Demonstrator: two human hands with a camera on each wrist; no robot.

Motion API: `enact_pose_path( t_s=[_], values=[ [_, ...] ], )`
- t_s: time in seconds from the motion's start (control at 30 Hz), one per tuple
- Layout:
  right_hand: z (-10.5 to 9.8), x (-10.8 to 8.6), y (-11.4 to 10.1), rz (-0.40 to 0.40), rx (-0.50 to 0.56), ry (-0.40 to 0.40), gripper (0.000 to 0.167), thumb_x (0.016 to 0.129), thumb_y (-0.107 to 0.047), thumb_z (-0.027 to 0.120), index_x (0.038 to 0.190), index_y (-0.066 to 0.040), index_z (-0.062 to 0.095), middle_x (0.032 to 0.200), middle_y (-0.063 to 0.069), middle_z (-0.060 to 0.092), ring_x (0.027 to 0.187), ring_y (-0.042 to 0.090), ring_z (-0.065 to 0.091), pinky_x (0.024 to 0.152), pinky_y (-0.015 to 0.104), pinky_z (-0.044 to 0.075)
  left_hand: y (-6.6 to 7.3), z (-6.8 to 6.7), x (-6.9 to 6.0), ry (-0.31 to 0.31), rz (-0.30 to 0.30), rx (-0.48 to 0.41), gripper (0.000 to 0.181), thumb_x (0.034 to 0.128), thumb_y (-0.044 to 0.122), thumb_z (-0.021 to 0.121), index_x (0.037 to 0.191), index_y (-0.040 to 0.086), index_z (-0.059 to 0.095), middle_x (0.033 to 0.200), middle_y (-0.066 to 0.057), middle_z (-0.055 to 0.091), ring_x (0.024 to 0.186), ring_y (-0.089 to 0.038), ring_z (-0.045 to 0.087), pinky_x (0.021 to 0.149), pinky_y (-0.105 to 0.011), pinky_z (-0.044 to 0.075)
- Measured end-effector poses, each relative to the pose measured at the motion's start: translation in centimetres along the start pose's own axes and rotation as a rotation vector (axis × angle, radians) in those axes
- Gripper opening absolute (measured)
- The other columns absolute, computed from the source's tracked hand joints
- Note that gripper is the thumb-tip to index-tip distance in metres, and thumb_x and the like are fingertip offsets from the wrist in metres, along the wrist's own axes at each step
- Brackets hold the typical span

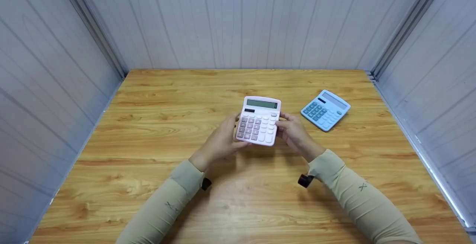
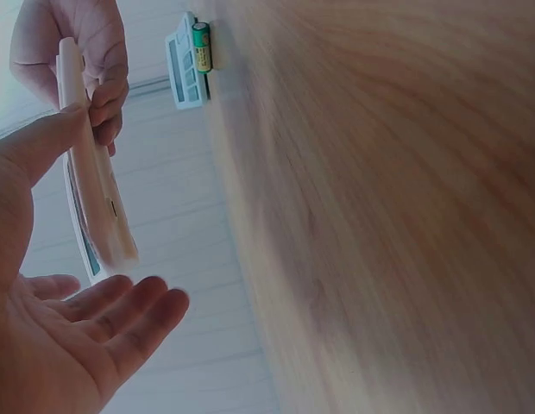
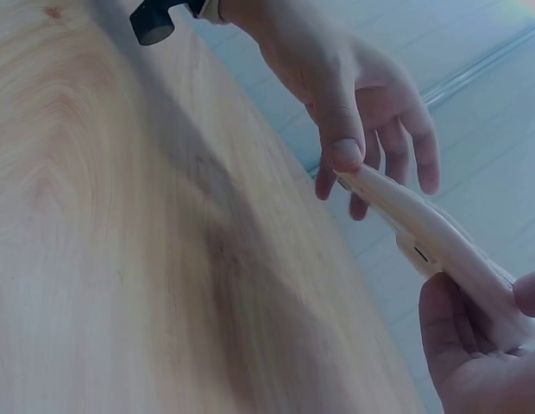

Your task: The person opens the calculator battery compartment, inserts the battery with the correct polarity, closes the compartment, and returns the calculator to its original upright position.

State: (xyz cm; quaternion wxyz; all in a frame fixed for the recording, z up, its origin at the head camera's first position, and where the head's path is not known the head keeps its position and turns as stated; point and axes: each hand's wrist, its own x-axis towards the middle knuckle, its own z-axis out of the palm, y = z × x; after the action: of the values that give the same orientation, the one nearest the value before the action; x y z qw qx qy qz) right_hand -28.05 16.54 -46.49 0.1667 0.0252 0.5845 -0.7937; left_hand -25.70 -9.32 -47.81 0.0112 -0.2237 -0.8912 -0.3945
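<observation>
A pink-and-white calculator is held above the table, its keys and display facing up toward the head view. My right hand grips its right edge, thumb on the front and fingers behind, as the left wrist view also shows. At the lower left corner, the thumb of my left hand touches the calculator's edge. The other fingers of that hand are spread loosely in the left wrist view, apart from its back. A light-blue calculator lies at an angle on the table, right of my right hand.
The wooden table is bounded by pale panel walls at the back and sides. In the left wrist view, a green-and-gold battery appears in front of the blue calculator. A small black device hangs under the right cuff.
</observation>
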Motion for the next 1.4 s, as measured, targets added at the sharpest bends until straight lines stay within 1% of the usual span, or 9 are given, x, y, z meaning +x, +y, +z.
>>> enact_pose_path(
  t_s=[0.17, 0.37, 0.57, 0.73, 0.9, 1.0, 1.2, 1.3, 1.4],
  values=[
    [0.3, 0.4, 0.3, 0.007, -0.014, 0.005, 0.056, 0.110, 0.004, 0.040, 0.163, 0.011, 0.028, 0.117, 0.008, 0.072, 0.100, 0.012, 0.074, 0.090, 0.026, 0.063, -0.6, -0.1, 0.3, -0.052, -0.051, -0.140, 0.098, 0.0892, 0.017, 0.092, 0.166, 0.003, 0.033, 0.137, -0.016, 0.063, 0.114, -0.029, 0.068, 0.101, -0.042, 0.061],
    [0.9, 1.3, 0.6, 0.001, -0.041, 0.006, 0.056, 0.110, 0.004, 0.041, 0.164, 0.011, 0.029, 0.128, 0.014, 0.069, 0.103, 0.014, 0.073, 0.091, 0.027, 0.063, -1.4, -0.4, 0.4, -0.085, -0.133, -0.208, 0.088, 0.0886, 0.014, 0.091, 0.161, 0.001, 0.044, 0.120, -0.010, 0.069, 0.102, -0.022, 0.069, 0.091, -0.037, 0.061],
    [1.5, 2.3, 1.3, 0.005, -0.050, 0.010, 0.057, 0.109, 0.005, 0.043, 0.164, 0.012, 0.031, 0.129, 0.016, 0.069, 0.102, 0.014, 0.073, 0.090, 0.026, 0.062, -2.4, -0.5, 0.3, -0.074, -0.200, -0.246, 0.083, 0.0868, 0.012, 0.091, 0.156, -0.002, 0.049, 0.122, -0.012, 0.070, 0.103, -0.022, 0.068, 0.091, -0.037, 0.059],
    [2.0, 3.1, 1.7, 0.026, -0.083, 0.037, 0.056, 0.110, 0.003, 0.045, 0.164, 0.008, 0.036, 0.143, 0.023, 0.065, 0.106, 0.015, 0.072, 0.090, 0.026, 0.062, -3.0, -0.7, 0.3, -0.049, -0.200, -0.273, 0.082, 0.0862, 0.006, 0.088, 0.156, -0.005, 0.046, 0.124, -0.014, 0.070, 0.106, -0.024, 0.069, 0.096, -0.039, 0.061],
    [2.7, 3.9, 1.9, 0.065, -0.108, 0.078, 0.053, 0.110, 0.001, 0.050, 0.162, 0.005, 0.044, 0.154, 0.026, 0.060, 0.116, 0.020, 0.071, 0.105, 0.035, 0.060, -3.6, -1.1, 0.2, -0.035, -0.208, -0.292, 0.081, 0.0866, 0.001, 0.084, 0.157, -0.006, 0.044, 0.131, -0.015, 0.069, 0.114, -0.025, 0.069, 0.104, -0.042, 0.060],
    [3.1, 4.3, 2.1, 0.067, -0.111, 0.116, 0.047, 0.109, 0.001, 0.055, 0.155, 0.005, 0.053, 0.145, 0.023, 0.067, 0.112, 0.019, 0.072, 0.108, 0.039, 0.059, -4.0, -1.3, 0.0, -0.031, -0.219, -0.292, 0.079, 0.0874, 0.001, 0.083, 0.157, -0.005, 0.045, 0.135, -0.015, 0.068, 0.119, -0.025, 0.068, 0.110, -0.042, 0.057],
    [4.0, 5.0, 2.9, 0.003, -0.111, 0.186, 0.023, 0.104, 0.006, 0.063, 0.126, 0.008, 0.068, 0.107, 0.008, 0.074, 0.095, 0.015, 0.073, 0.091, 0.032, 0.064, -4.4, -2.0, -0.2, -0.025, -0.233, -0.288, 0.079, 0.0870, 0.001, 0.084, 0.154, -0.007, 0.045, 0.135, -0.018, 0.069, 0.118, -0.028, 0.070, 0.109, -0.044, 0.058],
    [4.5, 5.4, 3.0, 0.007, -0.112, 0.208, 0.014, 0.103, 0.006, 0.065, 0.116, 0.005, 0.069, 0.102, 0.006, 0.073, 0.093, 0.016, 0.072, 0.084, 0.030, 0.064, -4.7, -2.5, -0.3, -0.021, -0.243, -0.280, 0.077, 0.0874, 0.001, 0.084, 0.154, -0.007, 0.046, 0.135, -0.019, 0.070, 0.118, -0.028, 0.070, 0.108, -0.045, 0.058],
    [5.0, 5.8, 3.1, 0.022, -0.123, 0.209, 0.017, 0.104, 0.005, 0.065, 0.119, 0.004, 0.070, 0.108, 0.009, 0.073, 0.095, 0.017, 0.072, 0.081, 0.028, 0.064, -5.1, -2.8, -0.4, -0.018, -0.247, -0.279, 0.075, 0.0878, 0.001, 0.084, 0.153, -0.005, 0.047, 0.136, -0.017, 0.069, 0.119, -0.027, 0.069, 0.110, -0.045, 0.057]
  ],
)
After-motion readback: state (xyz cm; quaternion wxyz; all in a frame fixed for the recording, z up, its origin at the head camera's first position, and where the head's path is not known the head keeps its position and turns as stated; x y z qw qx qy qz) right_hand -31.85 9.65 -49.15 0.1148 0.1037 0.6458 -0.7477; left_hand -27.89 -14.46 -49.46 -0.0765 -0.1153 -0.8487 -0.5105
